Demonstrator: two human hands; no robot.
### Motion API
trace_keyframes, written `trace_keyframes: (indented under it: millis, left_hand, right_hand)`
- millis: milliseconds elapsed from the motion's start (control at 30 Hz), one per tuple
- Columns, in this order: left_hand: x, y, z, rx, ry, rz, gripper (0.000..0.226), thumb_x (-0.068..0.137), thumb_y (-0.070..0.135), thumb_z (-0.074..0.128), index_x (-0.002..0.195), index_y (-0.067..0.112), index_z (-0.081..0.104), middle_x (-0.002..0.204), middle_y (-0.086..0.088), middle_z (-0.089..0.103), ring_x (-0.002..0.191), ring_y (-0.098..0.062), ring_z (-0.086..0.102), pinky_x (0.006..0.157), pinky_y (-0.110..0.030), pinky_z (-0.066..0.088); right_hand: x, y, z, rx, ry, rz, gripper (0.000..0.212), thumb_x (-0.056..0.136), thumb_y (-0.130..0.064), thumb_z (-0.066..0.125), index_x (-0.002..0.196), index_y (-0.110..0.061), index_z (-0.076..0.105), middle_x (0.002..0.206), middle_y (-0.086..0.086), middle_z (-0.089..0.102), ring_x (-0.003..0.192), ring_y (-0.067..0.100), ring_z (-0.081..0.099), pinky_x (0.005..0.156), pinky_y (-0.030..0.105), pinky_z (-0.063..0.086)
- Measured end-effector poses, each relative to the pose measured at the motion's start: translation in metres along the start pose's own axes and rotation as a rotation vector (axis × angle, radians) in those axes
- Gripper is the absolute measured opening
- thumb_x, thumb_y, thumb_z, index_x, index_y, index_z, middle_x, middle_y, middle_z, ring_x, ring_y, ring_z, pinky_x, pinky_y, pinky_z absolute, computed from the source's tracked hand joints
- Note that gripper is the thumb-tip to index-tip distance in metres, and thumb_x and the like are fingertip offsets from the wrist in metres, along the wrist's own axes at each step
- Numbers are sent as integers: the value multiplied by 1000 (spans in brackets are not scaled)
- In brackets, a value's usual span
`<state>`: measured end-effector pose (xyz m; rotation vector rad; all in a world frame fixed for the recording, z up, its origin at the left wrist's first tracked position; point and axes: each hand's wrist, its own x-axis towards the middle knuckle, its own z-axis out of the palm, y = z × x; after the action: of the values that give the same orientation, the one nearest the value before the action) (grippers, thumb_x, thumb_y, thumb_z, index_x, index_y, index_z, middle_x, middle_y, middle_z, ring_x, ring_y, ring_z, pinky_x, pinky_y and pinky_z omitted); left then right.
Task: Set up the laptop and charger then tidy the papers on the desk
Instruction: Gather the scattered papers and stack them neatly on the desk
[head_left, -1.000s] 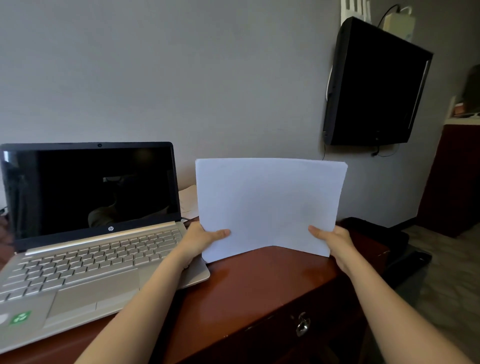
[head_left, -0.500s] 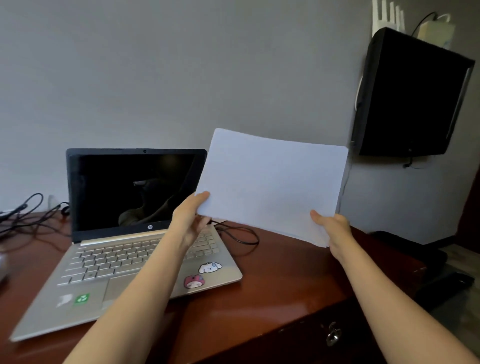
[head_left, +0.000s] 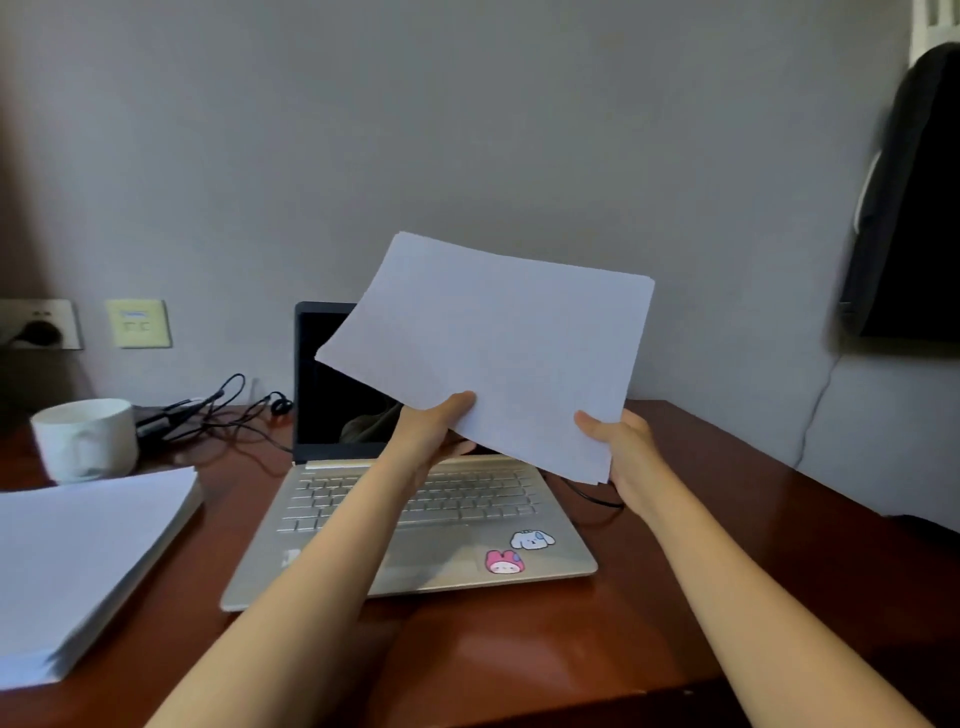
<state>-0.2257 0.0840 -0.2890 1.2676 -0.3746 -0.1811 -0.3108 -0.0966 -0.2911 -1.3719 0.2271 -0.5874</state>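
Thin sheaf of smooth white paper sheets (head_left: 498, 353), flat and rectangular with edges nearly flush, raised clear of the glossy reddish-brown wooden desk (head_left: 519, 665) and tilted, its far left corner highest, hiding the right part of the laptop screen. Left hand (head_left: 436, 431) grasping the sheaf's near edge, thumb on the upper face, fingers curled beneath. Right hand (head_left: 623, 447) pinching the near right corner the same way, thumb on top. Below and behind the sheaf, at the middle of the desk, an open champagne-silver metal laptop (head_left: 483, 499) with a dark glassy screen, pale flat keys and two cartoon stickers on the right of the palm rest, one pink (head_left: 504, 562), one white (head_left: 532, 539). Just right of the laptop, a black lead (head_left: 587, 493) curving over the wood and passing behind the right wrist. At the desk's left edge, a thick squared stack of white paper (head_left: 88, 561), lying flat, well apart from the held sheaf. Beyond that stack, toward the back left corner, a round white glazed ceramic mug (head_left: 85, 439), upright, inside not visible. Between mug and laptop, along the back edge, a tangle of thin black cables (head_left: 218, 410). On the matt grey wall above the back left corner, a silver socket plate (head_left: 39, 325) beside a pale yellow square plate (head_left: 137, 323). High on the wall past the desk's right edge, a blurred black flat panel (head_left: 909, 208).
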Motion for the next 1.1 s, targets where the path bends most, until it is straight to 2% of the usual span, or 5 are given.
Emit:
trace_keyframes:
  millis: [267,467,600,667,1100]
  left_hand:
    - [-11,14,-66,74,180,26,35,89,17,62,120,13,46,104,-5,59,73,-16,61,47,-17,52]
    - [-27,34,-121,116,344,-46,23,88,15,63,107,7,52,77,-6,57,63,-17,54,43,-18,50]
    - [-50,51,-161,183,430,-33,18,88,14,62,104,15,53,90,-3,61,73,-16,56,63,-27,47]
    - [-65,60,-178,187,467,-39,11,89,14,62,90,16,51,81,0,59,68,-14,55,61,-24,47]
    - [-136,88,-279,290,732,-125,20,90,14,61,106,11,49,95,-7,59,69,-14,55,58,-22,38]
  right_hand:
    - [-7,13,64,-131,-168,4,31,91,-2,56,121,-6,56,110,6,61,101,22,56,85,32,47]
    - [-15,17,108,-159,-287,27,11,89,-5,60,93,-14,61,94,2,64,89,20,60,71,29,51]
    - [-25,24,140,-242,-365,42,8,89,-9,60,85,-14,62,86,3,67,67,15,60,57,23,52]
    - [-31,30,159,-262,-390,53,8,89,-10,61,82,-15,62,83,1,66,61,14,58,55,21,48]
    - [-81,57,264,-412,-623,42,8,85,-15,66,79,-11,61,71,0,58,47,9,47,39,16,30]
